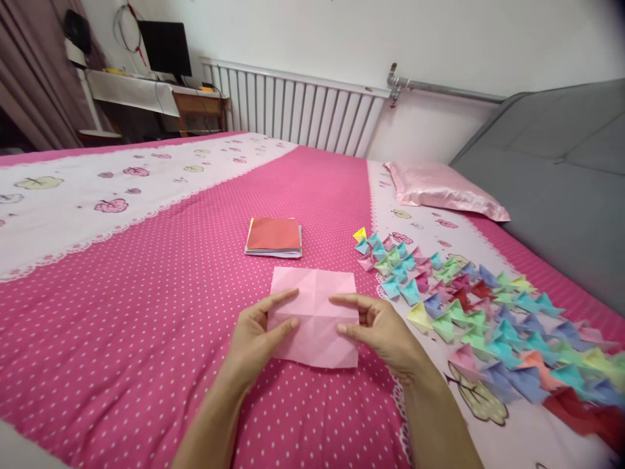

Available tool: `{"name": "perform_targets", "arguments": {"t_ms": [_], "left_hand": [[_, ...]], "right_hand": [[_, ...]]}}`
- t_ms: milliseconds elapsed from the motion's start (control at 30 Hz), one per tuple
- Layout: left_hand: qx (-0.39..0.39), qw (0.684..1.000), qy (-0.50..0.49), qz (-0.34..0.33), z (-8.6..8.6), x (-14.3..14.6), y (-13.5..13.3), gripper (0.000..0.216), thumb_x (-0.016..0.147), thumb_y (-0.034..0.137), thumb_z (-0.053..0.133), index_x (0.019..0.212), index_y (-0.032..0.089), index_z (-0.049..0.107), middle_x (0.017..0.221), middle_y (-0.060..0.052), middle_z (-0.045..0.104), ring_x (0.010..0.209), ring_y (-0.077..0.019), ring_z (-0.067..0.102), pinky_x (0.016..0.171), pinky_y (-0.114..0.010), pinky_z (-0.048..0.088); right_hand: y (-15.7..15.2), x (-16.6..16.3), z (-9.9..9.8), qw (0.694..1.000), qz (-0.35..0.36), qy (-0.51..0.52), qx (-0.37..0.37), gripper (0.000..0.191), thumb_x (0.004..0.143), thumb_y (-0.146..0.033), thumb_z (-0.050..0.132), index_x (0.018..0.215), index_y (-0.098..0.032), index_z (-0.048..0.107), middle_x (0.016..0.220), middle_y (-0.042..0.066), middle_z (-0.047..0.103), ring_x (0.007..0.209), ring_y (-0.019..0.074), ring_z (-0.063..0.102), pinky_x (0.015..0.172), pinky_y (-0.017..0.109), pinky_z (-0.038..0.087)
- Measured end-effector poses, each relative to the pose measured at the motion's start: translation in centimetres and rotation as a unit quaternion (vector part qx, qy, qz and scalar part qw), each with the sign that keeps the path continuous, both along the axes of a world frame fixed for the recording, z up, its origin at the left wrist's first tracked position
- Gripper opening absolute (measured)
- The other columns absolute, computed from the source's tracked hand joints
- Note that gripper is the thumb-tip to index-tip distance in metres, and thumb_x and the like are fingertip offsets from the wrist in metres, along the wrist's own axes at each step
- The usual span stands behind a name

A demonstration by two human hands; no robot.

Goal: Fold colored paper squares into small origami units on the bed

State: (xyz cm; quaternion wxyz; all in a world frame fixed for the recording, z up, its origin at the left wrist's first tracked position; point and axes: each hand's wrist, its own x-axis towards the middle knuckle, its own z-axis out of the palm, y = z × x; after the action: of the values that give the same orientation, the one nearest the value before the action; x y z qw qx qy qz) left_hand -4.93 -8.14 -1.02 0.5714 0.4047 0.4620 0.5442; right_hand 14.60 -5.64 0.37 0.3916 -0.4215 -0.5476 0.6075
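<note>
A square sheet of pink origami paper point(316, 339) with crossing crease lines is spread between my two hands, just above the bed. My left hand point(254, 335) grips its left edge, thumb and index finger lying on the face. On the right edge, my right hand point(383, 329) holds it the same way; the other fingers of both hands are partly hidden behind the paper. Beyond the sheet lies a stack of coloured paper point(273, 234) with a red sheet on top. To the right, many small folded paper boats point(459, 316) in mixed colours stand in rows.
The bed's pink dotted cover point(170, 312) lies under everything. A pink pillow point(442, 192) rests at the back right beside a grey headboard point(561, 156). Along the far wall are a white radiator point(297, 107) and a desk point(195, 104) with a monitor point(166, 49).
</note>
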Motion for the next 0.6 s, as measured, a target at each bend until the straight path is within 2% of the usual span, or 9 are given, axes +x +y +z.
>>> {"name": "perform_targets", "arguments": {"t_ms": [200,433,600], "left_hand": [[0.018,0.997,0.075,-0.011,-0.27,0.08,0.06,0.045,0.064,0.02,0.068,0.108,0.016,0.058,0.102,-0.01,0.063,0.083,-0.0197,0.06,0.067,-0.025,0.05],[0.013,0.991,0.121,0.057,-0.44,0.02,0.02,0.041,0.065,0.023,0.067,0.104,0.014,0.06,0.09,-0.008,0.067,0.077,-0.0188,0.062,0.063,-0.025,0.05],[0.035,0.977,0.191,0.092,-0.06,-0.04,-0.03,0.032,0.066,0.025,0.066,0.097,0.017,0.065,0.088,-0.007,0.068,0.083,-0.0206,0.061,0.069,-0.028,0.05]], "right_hand": [[0.05,0.04,0.18,0.998,-0.059,-0.027,0.021,0.04,0.062,-0.022,0.069,0.101,-0.02,0.062,0.098,0.006,0.065,0.079,0.0162,0.06,0.067,0.027,0.048],[0.0,-0.18,0.15,0.989,-0.085,-0.091,0.076,0.035,0.065,-0.021,0.065,0.1,-0.021,0.063,0.098,0.005,0.066,0.08,0.018,0.061,0.069,0.029,0.048],[-0.13,-0.37,0.39,0.982,-0.11,-0.11,0.108,0.032,0.065,-0.022,0.064,0.097,-0.02,0.064,0.098,0.006,0.066,0.085,0.0205,0.061,0.074,0.033,0.048]]}}
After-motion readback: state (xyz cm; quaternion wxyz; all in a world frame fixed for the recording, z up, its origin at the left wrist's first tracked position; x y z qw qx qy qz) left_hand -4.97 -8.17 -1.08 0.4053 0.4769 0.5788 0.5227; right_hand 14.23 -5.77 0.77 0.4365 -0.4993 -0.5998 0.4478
